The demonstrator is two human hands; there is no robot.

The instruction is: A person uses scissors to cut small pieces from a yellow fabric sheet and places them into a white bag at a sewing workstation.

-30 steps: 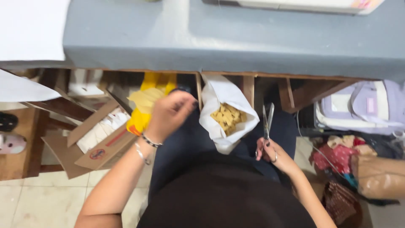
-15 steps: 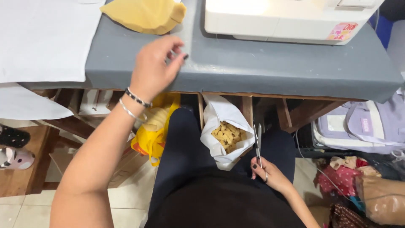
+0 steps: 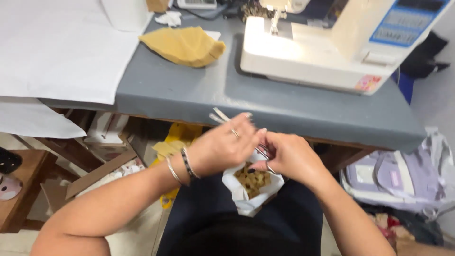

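Note:
My left hand (image 3: pixel 222 147) and my right hand (image 3: pixel 289 156) meet just in front of the grey table's (image 3: pixel 189 95) near edge. Between them is a pair of metal scissors (image 3: pixel 219 115). The blade tips stick out past my left hand's fingers, and the handle loops sit at my right hand's fingers. Directly below the hands, on my lap, a white bag (image 3: pixel 246 201) stands open with small yellow fabric scraps (image 3: pixel 251 180) inside. A folded yellow cloth (image 3: pixel 185 45) lies on the table, well beyond the hands.
A white sewing machine (image 3: pixel 332 47) stands at the table's back right. White paper sheets (image 3: pixel 57 52) cover the left end. Under the table are cardboard boxes (image 3: pixel 95 175) and a yellow bag (image 3: pixel 180 137). A lilac backpack (image 3: pixel 398 180) lies on the floor at right.
My left hand came down off the tabletop and joined my right hand. My right hand lifted the scissors from beside the bag to above it. The view tilted up toward the table.

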